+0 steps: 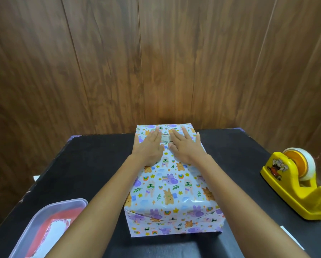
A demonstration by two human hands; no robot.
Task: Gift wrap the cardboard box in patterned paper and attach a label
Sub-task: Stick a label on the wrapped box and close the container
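Observation:
A box [171, 190] wrapped in white paper printed with purple and orange cartoon animals stands in the middle of the black table [85, 164]. On its top, toward the far end, lies a small pale label [166, 139], mostly covered. My left hand [150, 148] and my right hand [186, 148] both rest flat on the box top, palms down, fingers stretched out, on either side of the label and partly over it. Neither hand holds anything.
A yellow tape dispenser [295, 185] with a white tape roll stands at the right edge. A clear plastic tray [49, 220] with red and white contents sits at the front left. A white strip [291, 239] lies front right. A wooden wall rises behind the table.

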